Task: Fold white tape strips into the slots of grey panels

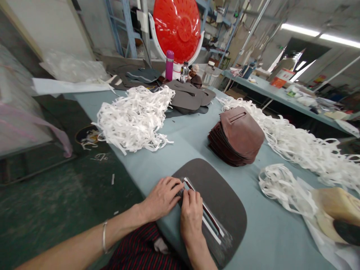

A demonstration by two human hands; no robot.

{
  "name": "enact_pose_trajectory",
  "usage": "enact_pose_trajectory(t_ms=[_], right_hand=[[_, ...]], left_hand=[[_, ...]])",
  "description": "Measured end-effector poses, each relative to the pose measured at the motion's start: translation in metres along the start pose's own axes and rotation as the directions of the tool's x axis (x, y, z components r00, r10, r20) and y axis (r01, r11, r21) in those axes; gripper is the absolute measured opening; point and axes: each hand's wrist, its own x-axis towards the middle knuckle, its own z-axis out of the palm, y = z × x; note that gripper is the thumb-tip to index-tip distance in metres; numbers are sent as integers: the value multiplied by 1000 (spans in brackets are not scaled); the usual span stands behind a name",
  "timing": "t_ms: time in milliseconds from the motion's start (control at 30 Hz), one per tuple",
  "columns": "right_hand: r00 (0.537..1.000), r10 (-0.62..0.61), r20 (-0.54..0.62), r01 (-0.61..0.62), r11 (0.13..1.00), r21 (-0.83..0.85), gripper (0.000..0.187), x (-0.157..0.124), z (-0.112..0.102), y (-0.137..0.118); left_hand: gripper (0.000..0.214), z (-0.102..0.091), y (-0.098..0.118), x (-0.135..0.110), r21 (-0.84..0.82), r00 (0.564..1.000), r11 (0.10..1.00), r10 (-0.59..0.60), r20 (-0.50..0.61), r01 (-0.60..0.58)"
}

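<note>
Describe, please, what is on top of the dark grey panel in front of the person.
On the panel, white strips lie beside a narrow dark-red band. The left hand and right hand cover its left part; what is beneath them cannot be seen.

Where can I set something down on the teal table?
The teal table is bare between the rounded grey sheet and the loose white strip bundle, and between the tangled white strip heap and the brown slotted stack. Flat dark grey pieces crowd the far end; the left hand and right hand crowd the sheet's left side.
</note>
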Motion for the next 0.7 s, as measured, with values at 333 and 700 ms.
enact_pose_trajectory(t_ms=[333, 700], right_hand=[[997, -75, 11, 76, 982, -174, 33, -26, -9, 9], [997, -77, 12, 77, 995, -66, 34, -124, -65, 68]], left_hand=[[37, 6, -3, -3, 43, 999, 999, 33, -29, -32], [37, 11, -4, -5, 78, 998, 996, 50, -25, -48]])
